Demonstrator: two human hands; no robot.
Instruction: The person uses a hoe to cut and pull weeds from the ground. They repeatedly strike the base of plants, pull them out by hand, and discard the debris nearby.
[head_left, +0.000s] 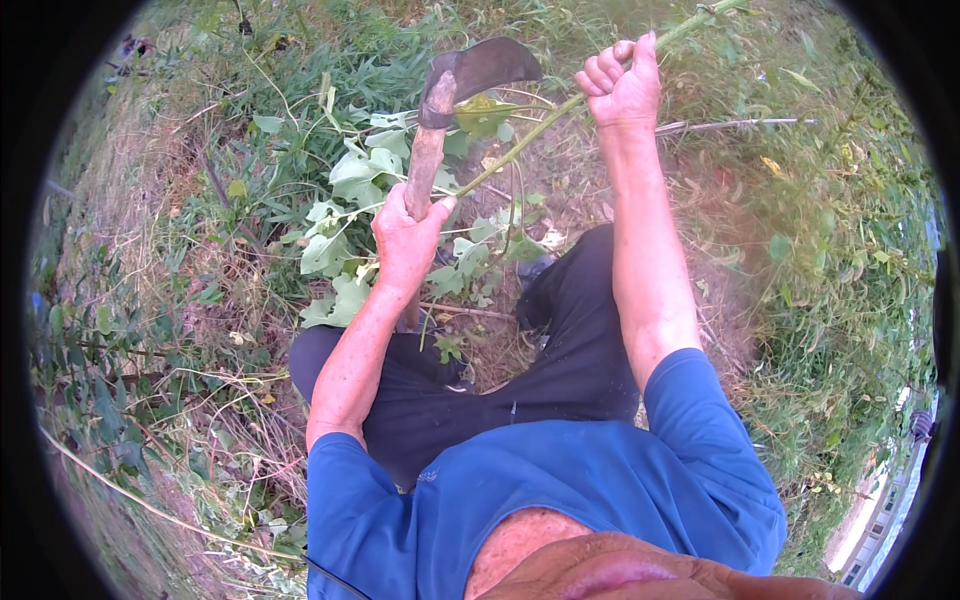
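My left hand (405, 236) is closed around the rough wooden handle (426, 157) of a billhook. Its dark, curved blade (499, 64) points up and to the right, beyond the hand. A long green plant stem (517, 150) slants across the view, its lower end meeting my left thumb; whether the thumb pinches it is unclear. Further up, my right hand (621, 84) has its fingers curled around the same stem, palm side showing. Broad, pale green lobed leaves (356, 176) hang about the stem and behind the left hand, some with holes.
My knees in dark trousers (585, 360) are spread below the hands, with bare soil (495, 352) between them. Grass and weeds (817, 247) grow on the right, leafy plants (330, 67) on the left. A dry stick (735, 122) lies beyond the right wrist.
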